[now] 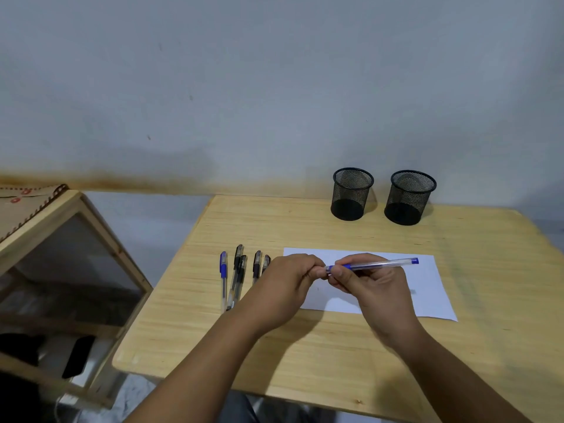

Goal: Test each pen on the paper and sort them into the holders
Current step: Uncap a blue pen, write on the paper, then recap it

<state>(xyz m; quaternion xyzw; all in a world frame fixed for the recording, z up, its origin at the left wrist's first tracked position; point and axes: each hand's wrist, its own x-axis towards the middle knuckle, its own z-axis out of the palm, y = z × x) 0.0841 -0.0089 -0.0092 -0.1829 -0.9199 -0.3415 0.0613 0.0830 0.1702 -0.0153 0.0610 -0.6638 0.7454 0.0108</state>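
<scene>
a person's two hands meet above a white sheet of paper on a wooden bench. the right hand has its fingers curled round a slim blue pen, which lies nearly level, its blue end pointing right. the left hand pinches the pen's near tip, probably its cap, though that part is hidden. the pen looks light, stiff and smooth, so it is best held at the grip section near the tip. five more pens lie side by side on the bench, just left of the left hand. two black mesh holders stand together at the back, well apart from the hands, seemingly empty.
</scene>
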